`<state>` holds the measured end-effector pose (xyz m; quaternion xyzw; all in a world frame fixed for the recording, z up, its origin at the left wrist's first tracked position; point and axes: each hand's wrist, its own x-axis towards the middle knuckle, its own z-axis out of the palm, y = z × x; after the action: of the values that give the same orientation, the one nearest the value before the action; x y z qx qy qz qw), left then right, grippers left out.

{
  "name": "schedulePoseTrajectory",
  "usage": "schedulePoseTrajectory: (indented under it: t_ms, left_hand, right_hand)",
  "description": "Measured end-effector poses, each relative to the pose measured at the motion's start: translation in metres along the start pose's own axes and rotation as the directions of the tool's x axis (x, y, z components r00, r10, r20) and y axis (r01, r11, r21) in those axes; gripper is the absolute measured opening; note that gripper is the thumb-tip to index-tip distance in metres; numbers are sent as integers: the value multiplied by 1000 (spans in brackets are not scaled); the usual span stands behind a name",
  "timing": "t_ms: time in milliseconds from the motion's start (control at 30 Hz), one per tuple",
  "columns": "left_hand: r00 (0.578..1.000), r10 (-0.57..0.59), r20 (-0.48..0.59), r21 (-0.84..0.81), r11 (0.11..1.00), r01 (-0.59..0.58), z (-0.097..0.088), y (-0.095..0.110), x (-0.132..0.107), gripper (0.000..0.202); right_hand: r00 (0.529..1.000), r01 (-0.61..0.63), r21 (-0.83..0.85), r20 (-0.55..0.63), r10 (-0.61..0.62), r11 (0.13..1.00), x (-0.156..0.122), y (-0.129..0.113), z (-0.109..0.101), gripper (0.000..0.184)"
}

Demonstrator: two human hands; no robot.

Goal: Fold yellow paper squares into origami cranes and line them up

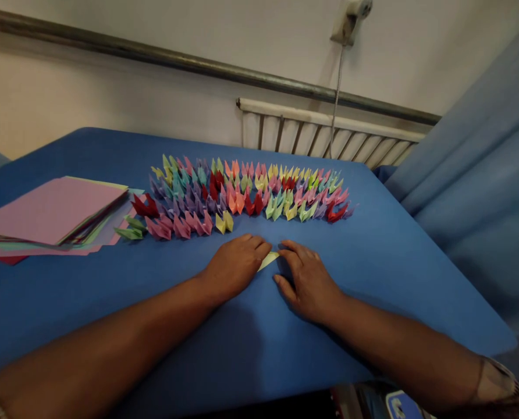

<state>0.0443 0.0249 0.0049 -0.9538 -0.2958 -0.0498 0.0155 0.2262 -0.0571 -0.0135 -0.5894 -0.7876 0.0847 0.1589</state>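
My left hand (237, 263) and my right hand (307, 280) rest side by side on the blue table (111, 291), both pressing on a small pale yellow folded paper (269, 260) that shows between them. The left hand's fingers are curled over the paper's left end. The right hand's fingers lie flat and together on its right end. Most of the paper is hidden under the hands. Just beyond the hands stand rows of several small folded paper pieces (246, 189) in many colours.
A stack of flat coloured paper sheets (52, 212), pink on top, lies at the table's left. A radiator (329, 137) and a metal rail (198, 64) run along the wall behind. Blue fabric (482, 174) hangs at the right.
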Motion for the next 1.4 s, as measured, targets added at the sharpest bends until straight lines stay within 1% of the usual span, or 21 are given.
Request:
schedulePoseTrajectory:
  t_ms: [167, 367, 500, 633, 833, 900, 1000, 1133, 1233, 1400]
  left_hand:
    - [1000, 28, 5, -34, 999, -28, 2, 0, 4, 17]
    - [998, 54, 23, -60, 997, -52, 5, -1, 5, 22]
    - [998, 66, 23, -48, 997, -64, 4, -1, 5, 23]
    - [997, 77, -7, -51, 996, -77, 5, -1, 5, 21]
    - [995, 98, 8, -37, 995, -97, 5, -2, 5, 19]
    - [995, 102, 6, -31, 994, -102, 5, -3, 5, 19]
    - [995, 98, -10, -35, 995, -99, 7, -3, 5, 20]
    - [995, 103, 1, -45, 994, -103, 7, -3, 5, 21]
    - [995, 103, 11, -57, 993, -102, 6, -4, 5, 21]
    - [994, 106, 19, -85, 991, -104, 4, -4, 5, 22]
  right_hand:
    - [997, 40, -69, 66, -36, 997, -5, 3, -5, 44]
    - [996, 27, -100, 92, -18, 995, -5, 0, -4, 47]
    - [995, 5, -95, 95, 4, 995, -5, -2, -5, 48]
    - [996, -5, -92, 91, 14, 996, -5, -4, -6, 47]
    - [997, -55, -51, 43, 57, 997, -4, -2, -7, 44]
    - [998, -60, -45, 27, 61, 997, -3, -1, -6, 48]
    - [999, -23, -72, 44, 26, 997, -2, -1, -6, 56]
    - [995, 3, -122, 99, 9, 993, -2, -3, -7, 55]
    - [993, -12, -152, 114, 30, 988, -3, -4, -7, 56]
    - [991, -78, -182, 92, 96, 980, -4, -5, -7, 62]
